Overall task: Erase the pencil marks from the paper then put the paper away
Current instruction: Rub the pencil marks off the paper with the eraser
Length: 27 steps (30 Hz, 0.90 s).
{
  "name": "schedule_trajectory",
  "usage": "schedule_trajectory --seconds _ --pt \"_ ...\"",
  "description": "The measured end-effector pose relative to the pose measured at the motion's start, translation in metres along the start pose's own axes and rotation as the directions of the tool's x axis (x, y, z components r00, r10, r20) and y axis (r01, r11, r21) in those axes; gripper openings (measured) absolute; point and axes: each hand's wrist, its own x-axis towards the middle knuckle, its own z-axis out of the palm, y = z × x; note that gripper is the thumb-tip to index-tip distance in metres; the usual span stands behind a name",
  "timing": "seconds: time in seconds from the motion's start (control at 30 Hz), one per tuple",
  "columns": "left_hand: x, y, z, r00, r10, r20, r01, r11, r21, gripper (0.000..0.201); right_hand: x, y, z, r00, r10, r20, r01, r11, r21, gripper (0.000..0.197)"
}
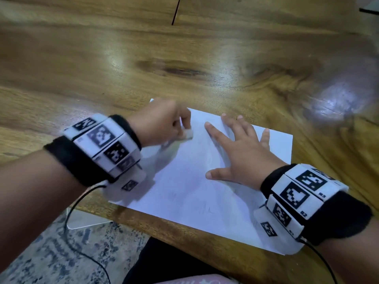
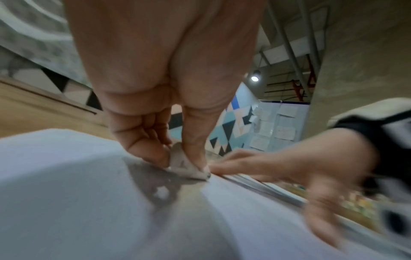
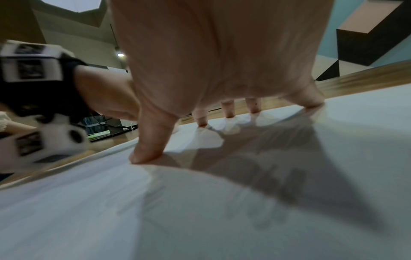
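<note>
A white sheet of paper (image 1: 194,187) lies on the wooden table (image 1: 143,58) near its front edge, with faint pencil marks (image 1: 207,210) on it. My left hand (image 1: 164,124) pinches a small white eraser (image 1: 187,133) and holds it down on the sheet's far left part. In the left wrist view the eraser (image 2: 184,165) sits between thumb and fingers, touching the paper (image 2: 66,193). My right hand (image 1: 240,152) lies flat with fingers spread, pressing the sheet's right half. In the right wrist view its fingertips (image 3: 146,154) rest on the paper (image 3: 200,219).
The table's front edge (image 1: 184,228) runs just below the sheet. Under it are a patterned rug (image 1: 51,253) and a black cable (image 1: 82,212) from the left wristband. A blurred bright patch (image 1: 334,99) shows on the table at right.
</note>
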Motion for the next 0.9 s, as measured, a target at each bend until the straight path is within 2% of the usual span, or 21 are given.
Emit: schedule_trajectory --seconds 0.1,0.17,0.23,0.3,0.43,0.5,0.57,0.7,0.77,0.87,0.9 --pt "0.018 0.008 -0.004 0.999 -0.009 -0.036 0.008 1.000 -0.011 0.006 0.000 0.000 0.000 1.000 0.008 0.008 -0.008 1.000 -0.005 0.105" --pt "0.009 0.011 0.000 1.000 0.001 0.018 0.000 1.000 -0.015 0.004 -0.001 0.000 0.000 1.000 0.008 0.009 -0.008 1.000 -0.008 0.106" --pt "-0.005 0.010 0.006 0.995 0.027 0.100 -0.029 1.000 0.013 0.015 0.000 0.001 0.000 1.000 0.007 0.009 -0.007 1.000 -0.008 0.106" --pt "-0.009 0.009 0.008 0.989 0.034 0.141 -0.038 0.999 0.026 0.018 0.000 0.001 0.001 1.000 0.008 0.012 -0.008 1.000 -0.010 0.106" --pt "0.018 0.013 -0.002 1.000 0.012 -0.019 -0.012 1.000 -0.020 0.005 0.001 0.001 0.001 1.000 0.007 0.010 -0.007 1.000 -0.017 0.106" --pt "0.024 0.017 -0.003 0.999 0.016 -0.035 -0.015 1.000 0.011 0.005 0.001 0.001 0.002 1.000 0.008 0.012 -0.008 1.000 -0.028 0.106" --pt "0.014 0.018 0.001 0.999 0.029 0.032 -0.030 0.999 0.014 0.007 0.001 0.001 0.001 1.000 0.009 0.017 -0.008 0.999 -0.034 0.106" --pt "-0.009 0.013 0.010 0.984 0.065 0.165 -0.080 0.993 0.084 0.026 0.001 0.001 0.002 1.000 0.009 0.021 -0.009 1.000 -0.027 0.106" --pt "0.000 0.012 0.005 0.992 0.045 0.118 -0.051 0.998 0.047 0.023 0.001 0.001 0.001 1.000 0.006 0.020 -0.006 1.000 -0.024 0.106" --pt "0.019 0.014 -0.004 0.998 0.043 -0.038 -0.042 0.998 0.041 0.001 0.000 0.001 0.001 1.000 0.005 0.021 -0.005 1.000 -0.023 0.105" --pt "0.021 0.015 -0.005 0.997 0.051 -0.055 -0.048 0.997 0.056 0.005 -0.001 0.001 0.000 1.000 0.006 0.022 -0.006 1.000 -0.024 0.105"
